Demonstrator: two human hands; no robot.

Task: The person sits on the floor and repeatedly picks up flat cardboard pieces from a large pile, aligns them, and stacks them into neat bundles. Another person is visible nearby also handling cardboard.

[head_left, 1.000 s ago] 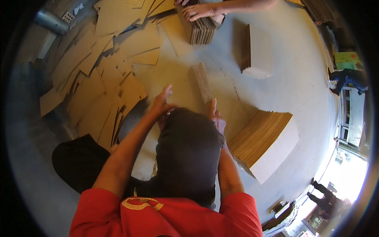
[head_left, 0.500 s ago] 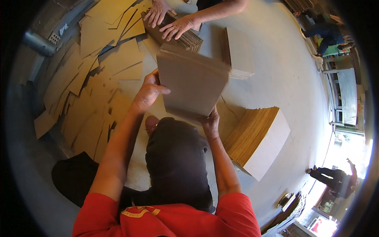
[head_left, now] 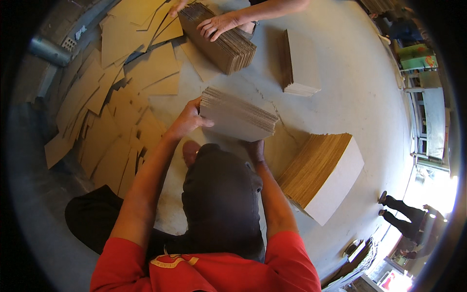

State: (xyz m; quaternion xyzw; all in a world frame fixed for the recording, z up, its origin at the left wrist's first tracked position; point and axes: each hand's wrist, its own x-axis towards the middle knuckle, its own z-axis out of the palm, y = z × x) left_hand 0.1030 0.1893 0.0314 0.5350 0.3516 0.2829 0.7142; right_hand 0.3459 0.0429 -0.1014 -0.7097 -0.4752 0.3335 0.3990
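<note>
Between my two hands I hold a stack of brown cardboard sheets (head_left: 236, 116), tilted so that its layered upper edge shows. My left hand (head_left: 188, 119) grips its left end, thumb lying on the near face and fingers behind. At the lower right corner, my right hand (head_left: 256, 151) supports it from below; most of those fingers are hidden by the stack. To the right of my knee, a tall stack of cardboard sheets (head_left: 335, 168) rests on the floor. Ahead, a co-worker's hand (head_left: 219, 25) lies on another cardboard stack (head_left: 219, 48).
Loose cardboard sheets (head_left: 112, 131) spread over the floor on the left, beside a metal pipe (head_left: 51, 52). A further cardboard stack (head_left: 302, 63) stands at the far right of the co-worker. Another person (head_left: 408, 219) stands by the bright doorway at right.
The stack in my hands has come lower and tipped, so its top edge now shows rather than its broad face. The co-worker's hands have moved apart on their stack.
</note>
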